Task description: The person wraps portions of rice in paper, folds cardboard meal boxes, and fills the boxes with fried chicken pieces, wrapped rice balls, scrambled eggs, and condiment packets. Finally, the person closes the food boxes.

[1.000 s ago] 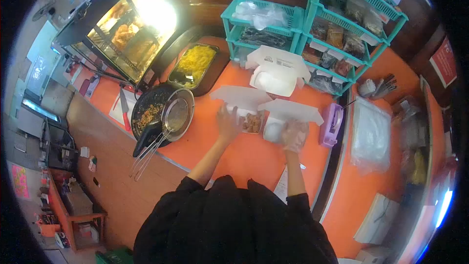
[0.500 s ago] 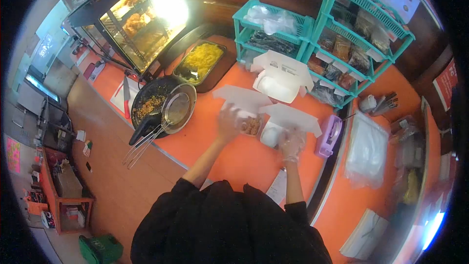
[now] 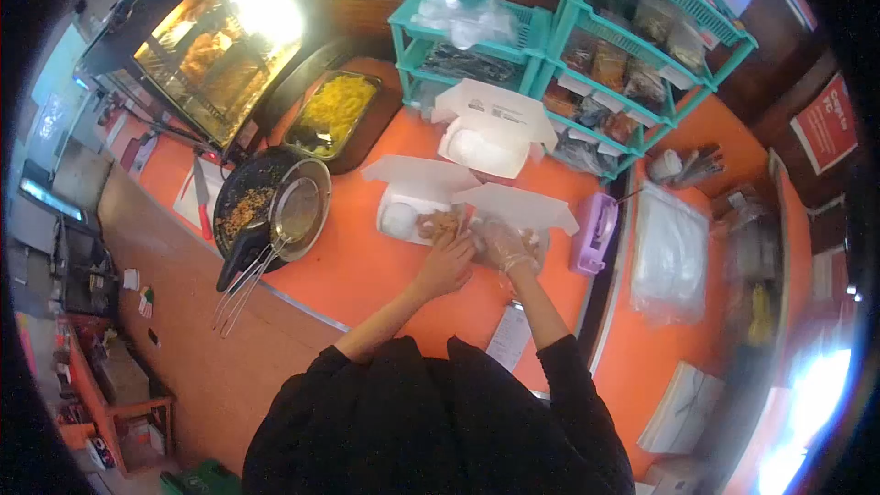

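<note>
Spreading across the middle of the view, the orange counter (image 3: 357, 252) bears the left box (image 3: 417, 172) and the right box (image 3: 522, 204), side by side in front of the person with their lids raised. Both look like thin, light card, so the walls would probably bend under a hard squeeze; support from below, or a light hold on opposite side walls, should suit them best, since the lids look floppy. The left hand (image 3: 446, 266) has its fingers drawn close together at the near right corner of the left box; whether anything is pinched there, I cannot tell. The right hand (image 3: 502, 245), in a clear plastic glove, reaches over the right box and hides part of it; its grip cannot be made out. Inside the left box sits a white mound (image 3: 398, 218), likely soft and easily dented, with brown pieces (image 3: 435, 223) beside it. Those pieces look small and perhaps slippery, best taken by their sides with light fingertip pressure.
</note>
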Available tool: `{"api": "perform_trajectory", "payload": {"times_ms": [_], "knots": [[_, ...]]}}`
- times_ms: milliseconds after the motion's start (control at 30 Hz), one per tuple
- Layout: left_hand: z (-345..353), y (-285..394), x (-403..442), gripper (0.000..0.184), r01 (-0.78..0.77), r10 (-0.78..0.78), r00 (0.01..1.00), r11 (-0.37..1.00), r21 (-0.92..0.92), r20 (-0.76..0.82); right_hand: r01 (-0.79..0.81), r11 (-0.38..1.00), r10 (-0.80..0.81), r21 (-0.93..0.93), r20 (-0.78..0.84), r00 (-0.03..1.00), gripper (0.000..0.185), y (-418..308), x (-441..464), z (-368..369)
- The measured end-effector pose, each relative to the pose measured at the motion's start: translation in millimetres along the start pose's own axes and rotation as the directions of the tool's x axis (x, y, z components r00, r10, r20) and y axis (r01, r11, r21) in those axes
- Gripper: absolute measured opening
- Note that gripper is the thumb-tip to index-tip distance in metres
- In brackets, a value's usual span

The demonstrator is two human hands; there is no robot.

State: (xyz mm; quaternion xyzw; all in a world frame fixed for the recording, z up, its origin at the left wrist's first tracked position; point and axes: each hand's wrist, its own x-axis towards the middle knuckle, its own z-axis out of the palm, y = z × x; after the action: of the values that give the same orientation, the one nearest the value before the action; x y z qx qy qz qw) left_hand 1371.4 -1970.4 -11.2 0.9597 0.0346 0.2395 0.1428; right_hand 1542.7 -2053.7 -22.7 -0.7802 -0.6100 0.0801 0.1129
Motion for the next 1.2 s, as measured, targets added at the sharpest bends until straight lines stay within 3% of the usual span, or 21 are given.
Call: {"api": "perform_trajectory", "payload": {"times_ms": [67,100,167,267,367,433,533,700,767,800,867,900,1033,1100,1167,1200], "knots": [[5,-12,-5,0.027,0.004,-0.005,0.996,1.000,0.009,0.087,0.211,0.977,-0.207,0.026,-0.127,0.970,0.045,5,-7,-8],[8,-16,-8,0.028,0.020,-0.026,0.984,0.999,0.034,0.176,0.205,0.978,-0.201,0.023,-0.121,0.972,0.045,7,-11,-12],[15,-17,-11,0.029,-0.003,-0.008,0.989,0.997,0.073,0.150,0.076,0.992,-0.070,-0.096,0.070,0.995,0.051,9,-12,-22],[31,-17,-9,0.031,0.010,-0.036,0.987,0.986,0.166,0.155,0.123,0.990,-0.127,-0.074,-0.051,0.991,0.051,20,-21,-25],[46,-15,-7,0.032,0.079,-0.113,0.981,0.975,0.210,0.160,0.123,0.980,-0.134,-0.155,-0.060,0.989,0.052,22,-29,-28],[44,-10,-1,0.032,0.110,-0.140,0.980,0.973,0.203,0.138,0.113,0.983,-0.115,-0.142,-0.004,0.993,0.053,29,-29,-26],[40,-11,4,0.034,0.084,-0.168,0.936,0.960,0.268,0.308,0.069,0.990,-0.060,-0.124,0.075,0.995,0.059,6,-31,-65],[47,-15,7,0.030,-0.014,-0.047,0.966,0.972,0.233,0.254,-0.014,0.985,0.034,-0.173,0.113,0.993,0.068,27,-37,-46],[50,-16,10,0.027,-0.063,0.004,0.972,0.969,0.238,0.237,-0.042,0.970,0.010,-0.241,-0.133,0.991,0.064,31,-45,-39],[54,-17,10,0.025,-0.094,0.036,0.972,0.965,0.246,0.231,-0.041,0.969,0.009,-0.245,-0.130,0.992,0.064,36,-45,-38],[62,-20,11,0.026,-0.115,0.036,0.950,0.964,0.240,0.312,-0.116,0.931,0.163,-0.347,0.111,0.980,0.072,46,-45,-34],[66,-21,13,0.027,-0.138,0.036,0.920,0.962,0.237,0.389,-0.115,0.929,0.164,-0.351,0.113,0.980,0.072,46,-46,-40],[58,-22,19,0.018,-0.197,0.131,0.948,0.957,0.211,0.291,-0.108,0.962,0.151,-0.253,0.159,0.976,0.066,35,-50,-66],[54,-21,26,0.014,-0.108,0.029,0.766,0.991,0.084,0.642,-0.138,0.971,0.165,-0.195,0.133,0.977,0.064,34,-51,-70],[53,-22,25,0.012,-0.102,0.039,0.805,0.992,0.074,0.593,-0.113,0.993,0.114,-0.021,0.066,0.991,0.055,40,-59,-75],[50,-20,26,0.011,-0.098,0.049,0.839,0.993,0.062,0.541,-0.114,0.993,0.115,-0.022,0.068,0.991,0.055,47,-62,-73]]}}
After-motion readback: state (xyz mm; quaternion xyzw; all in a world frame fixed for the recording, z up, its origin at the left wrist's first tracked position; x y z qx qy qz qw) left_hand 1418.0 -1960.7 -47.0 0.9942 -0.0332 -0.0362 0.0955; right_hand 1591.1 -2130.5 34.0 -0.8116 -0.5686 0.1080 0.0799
